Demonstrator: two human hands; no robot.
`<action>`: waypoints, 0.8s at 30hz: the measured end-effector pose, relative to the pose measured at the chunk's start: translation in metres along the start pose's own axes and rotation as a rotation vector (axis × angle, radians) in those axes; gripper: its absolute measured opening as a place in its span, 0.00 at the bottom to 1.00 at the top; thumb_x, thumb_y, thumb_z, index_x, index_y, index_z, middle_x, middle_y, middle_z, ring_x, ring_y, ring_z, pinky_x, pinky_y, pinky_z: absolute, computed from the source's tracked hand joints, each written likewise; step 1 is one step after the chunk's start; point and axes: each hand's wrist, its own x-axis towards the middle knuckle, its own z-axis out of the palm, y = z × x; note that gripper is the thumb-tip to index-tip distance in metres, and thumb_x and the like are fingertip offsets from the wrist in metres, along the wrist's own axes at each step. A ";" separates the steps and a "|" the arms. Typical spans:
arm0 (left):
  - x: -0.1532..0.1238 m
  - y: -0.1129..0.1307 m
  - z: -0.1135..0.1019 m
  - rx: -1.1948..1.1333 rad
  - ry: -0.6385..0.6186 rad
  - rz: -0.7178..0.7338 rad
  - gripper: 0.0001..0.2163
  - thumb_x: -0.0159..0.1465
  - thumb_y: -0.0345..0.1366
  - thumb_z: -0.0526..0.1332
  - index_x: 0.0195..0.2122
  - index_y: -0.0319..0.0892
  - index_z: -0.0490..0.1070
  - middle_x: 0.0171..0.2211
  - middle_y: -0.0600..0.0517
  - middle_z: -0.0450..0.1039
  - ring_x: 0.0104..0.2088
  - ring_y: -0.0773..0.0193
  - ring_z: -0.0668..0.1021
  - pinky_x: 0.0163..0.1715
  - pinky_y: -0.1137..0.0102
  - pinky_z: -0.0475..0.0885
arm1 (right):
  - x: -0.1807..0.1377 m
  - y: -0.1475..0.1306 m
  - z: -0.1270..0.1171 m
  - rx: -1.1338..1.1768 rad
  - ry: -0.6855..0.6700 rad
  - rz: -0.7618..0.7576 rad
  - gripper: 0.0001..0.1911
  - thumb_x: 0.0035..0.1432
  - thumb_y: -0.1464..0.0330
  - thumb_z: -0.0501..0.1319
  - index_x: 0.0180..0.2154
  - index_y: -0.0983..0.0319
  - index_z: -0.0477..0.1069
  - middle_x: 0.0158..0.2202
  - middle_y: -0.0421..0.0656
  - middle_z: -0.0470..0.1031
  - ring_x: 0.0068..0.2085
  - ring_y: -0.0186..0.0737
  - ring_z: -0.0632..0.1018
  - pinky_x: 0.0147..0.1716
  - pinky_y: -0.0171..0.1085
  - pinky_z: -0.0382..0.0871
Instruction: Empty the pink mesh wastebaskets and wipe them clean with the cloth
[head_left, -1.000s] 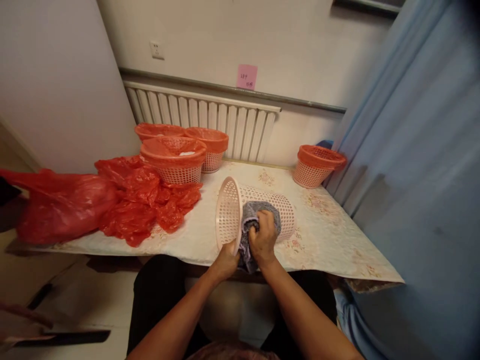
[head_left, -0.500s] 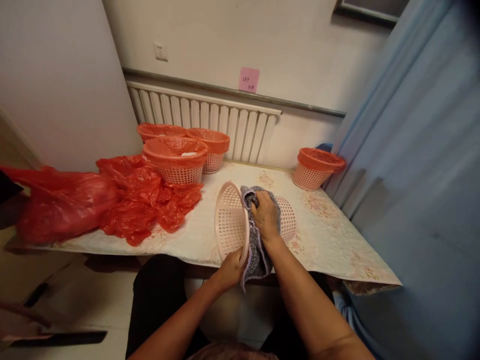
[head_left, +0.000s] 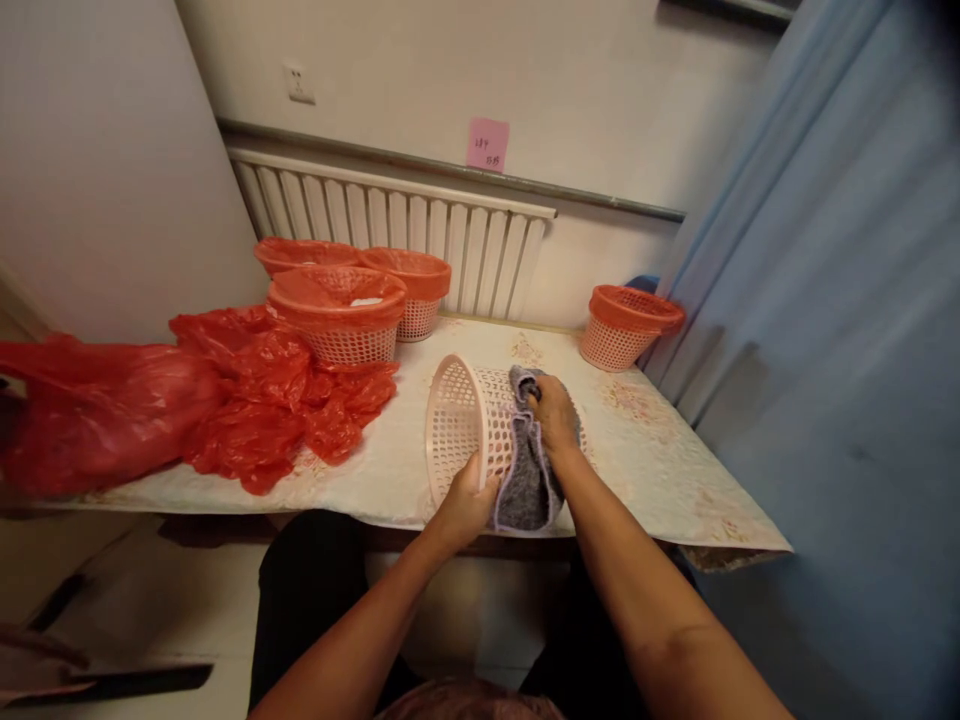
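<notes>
A pale pink perforated plastic basket [head_left: 495, 400] lies on its side on the table, its wide mouth turned left. My left hand [head_left: 466, 503] is closed on the near part of its rim. Bunched in my right hand [head_left: 553, 412] is a grey cloth [head_left: 527, 490] with a light purple edge, pressed against the outside of the basket and draped down its near side. The cloth and my right hand hide much of the basket's base end.
Several baskets with red liners [head_left: 337, 335] stand at the back left, beside crumpled red plastic bags [head_left: 255, 400]. Another lined basket [head_left: 619, 335] stands at the back right by a blue curtain [head_left: 810, 330]. A radiator [head_left: 390, 215] runs behind the flowered tablecloth [head_left: 652, 440].
My right hand and the cloth have slid right along the basket, from near the rim toward its base, uncovering the side next to the rim. My left hand still grips the rim.
</notes>
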 end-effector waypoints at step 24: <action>0.014 -0.063 -0.035 0.077 -0.088 0.087 0.17 0.57 0.27 0.53 0.46 0.37 0.72 0.41 0.48 0.78 0.45 0.58 0.77 0.51 0.62 0.70 | -0.085 -0.078 0.036 0.096 0.325 -0.025 0.17 0.52 0.75 0.52 0.46 0.62 0.66 0.47 0.50 0.67 0.51 0.46 0.69 0.51 0.44 0.64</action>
